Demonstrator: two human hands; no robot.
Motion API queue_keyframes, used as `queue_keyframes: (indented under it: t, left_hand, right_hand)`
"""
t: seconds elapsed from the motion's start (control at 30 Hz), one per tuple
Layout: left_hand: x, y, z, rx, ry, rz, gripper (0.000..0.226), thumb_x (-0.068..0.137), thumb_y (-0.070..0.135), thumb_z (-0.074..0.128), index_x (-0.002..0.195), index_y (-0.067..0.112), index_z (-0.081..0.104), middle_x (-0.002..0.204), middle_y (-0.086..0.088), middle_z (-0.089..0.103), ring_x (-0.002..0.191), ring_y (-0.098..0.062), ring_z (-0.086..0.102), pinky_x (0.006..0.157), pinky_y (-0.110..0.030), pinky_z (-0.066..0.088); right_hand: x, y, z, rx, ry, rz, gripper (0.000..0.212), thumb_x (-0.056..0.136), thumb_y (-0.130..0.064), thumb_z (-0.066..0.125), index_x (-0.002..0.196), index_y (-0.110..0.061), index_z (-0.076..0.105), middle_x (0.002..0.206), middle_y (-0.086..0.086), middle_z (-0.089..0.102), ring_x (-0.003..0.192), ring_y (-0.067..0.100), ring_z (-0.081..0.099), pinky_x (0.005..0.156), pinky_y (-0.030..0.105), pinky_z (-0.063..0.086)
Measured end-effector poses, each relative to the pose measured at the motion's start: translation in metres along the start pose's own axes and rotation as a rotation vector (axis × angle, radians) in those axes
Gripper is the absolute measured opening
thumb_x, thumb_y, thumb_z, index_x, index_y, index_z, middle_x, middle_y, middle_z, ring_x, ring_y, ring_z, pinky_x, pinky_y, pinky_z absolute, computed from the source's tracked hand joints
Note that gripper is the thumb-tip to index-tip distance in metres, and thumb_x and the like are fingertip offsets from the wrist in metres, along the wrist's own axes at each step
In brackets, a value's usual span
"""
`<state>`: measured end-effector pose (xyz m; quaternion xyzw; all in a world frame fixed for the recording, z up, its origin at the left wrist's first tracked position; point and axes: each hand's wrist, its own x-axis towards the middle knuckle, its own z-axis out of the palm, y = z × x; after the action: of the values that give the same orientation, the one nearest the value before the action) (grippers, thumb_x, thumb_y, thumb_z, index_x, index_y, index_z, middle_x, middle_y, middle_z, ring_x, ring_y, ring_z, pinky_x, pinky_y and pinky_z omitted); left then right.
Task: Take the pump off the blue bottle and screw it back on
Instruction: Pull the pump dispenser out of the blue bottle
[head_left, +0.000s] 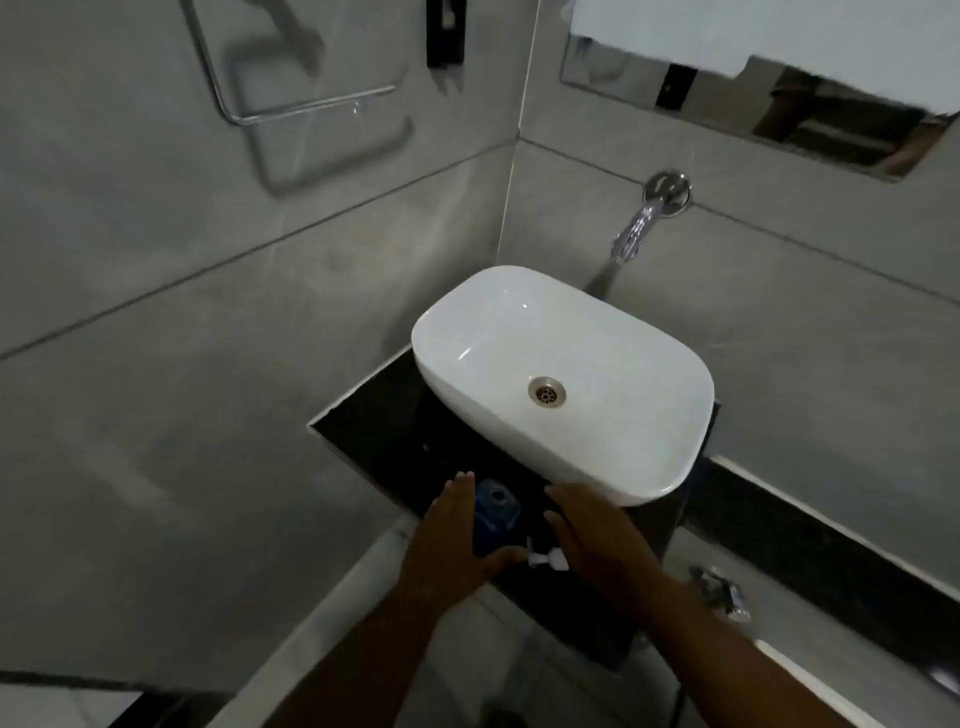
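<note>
The blue bottle (496, 514) stands on the dark counter (384, 431) in front of the sink, its neck open with no pump on it. My left hand (452, 545) wraps it, fingers along its left side and thumb across its near side. The white pump (543, 558) lies just right of the bottle, low by the counter, partly hidden under my right hand (597, 540). That hand is flat, palm down, fingers stretched out and apart toward the sink. I see no fingers curled round the pump.
A white basin (566, 384) with a metal drain fills the right of the counter. A chrome tap (639, 223) juts from the tiled wall above it. A towel rail (291, 104) hangs on the left wall. The counter's near edge drops off below my wrists.
</note>
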<state>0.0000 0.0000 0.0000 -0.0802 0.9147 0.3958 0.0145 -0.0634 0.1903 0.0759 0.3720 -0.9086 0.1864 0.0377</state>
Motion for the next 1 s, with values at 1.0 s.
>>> queue_keyframes:
  t: [1.0]
  left_hand:
    - [0.028, -0.017, 0.017, 0.103, 0.074, 0.073, 0.113, 0.069, 0.089, 0.034, 0.150, 0.017, 0.003, 0.161, -0.003, 0.011, 0.146, -0.016, 0.004, 0.118, -0.033, 0.013]
  right_hand:
    - [0.032, -0.005, -0.036, 0.443, 0.277, 0.410, 0.026, 0.072, -0.009, 0.079, 0.089, -0.025, 0.069, 0.081, -0.002, 0.068, 0.061, 0.010, 0.056, 0.057, 0.020, 0.046]
